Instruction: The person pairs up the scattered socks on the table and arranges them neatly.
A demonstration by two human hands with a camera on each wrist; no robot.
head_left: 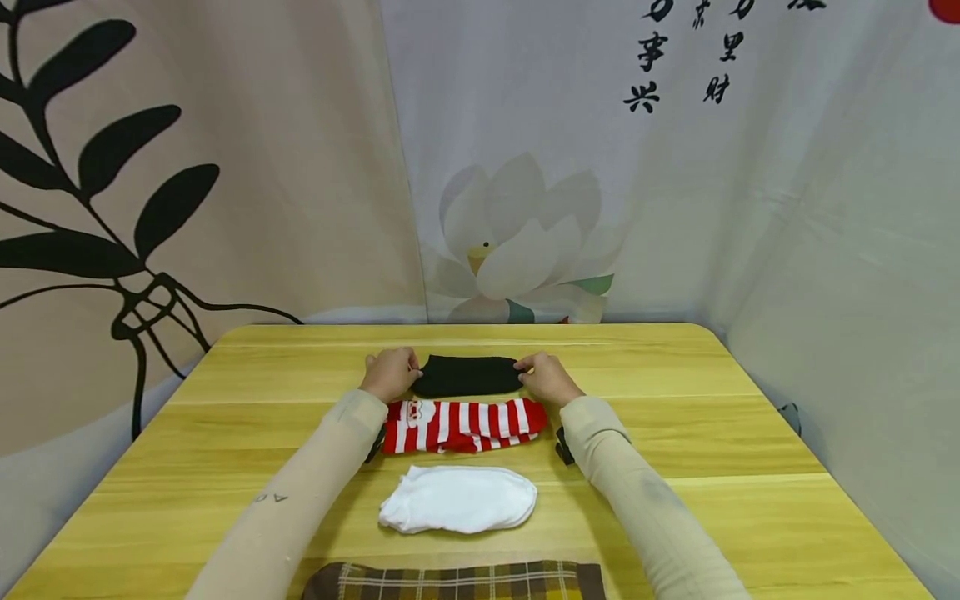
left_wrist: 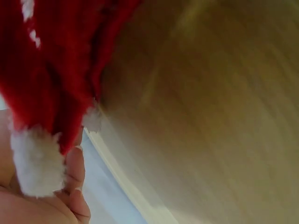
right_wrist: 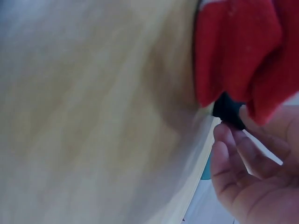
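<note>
A flat black sock (head_left: 468, 377) lies crosswise toward the far side of the table. My left hand (head_left: 392, 374) pinches its left end; in the left wrist view the red fabric and fluffy white trim (left_wrist: 37, 161) hide that grip. My right hand (head_left: 550, 380) holds the opposite end between thumb and fingertips, and the right wrist view shows the black tip (right_wrist: 228, 111) there. Just nearer than the black sock, between my wrists, is a red-and-white striped sock (head_left: 465, 425) with a small Santa-like face at its left end.
White socks (head_left: 459, 498) lie nearer on the wooden table (head_left: 697, 517), between my forearms. At the near edge of view is a brown and yellow plaid cloth item (head_left: 457, 581), partly cut off. Printed curtains (head_left: 300, 167) hang behind the table.
</note>
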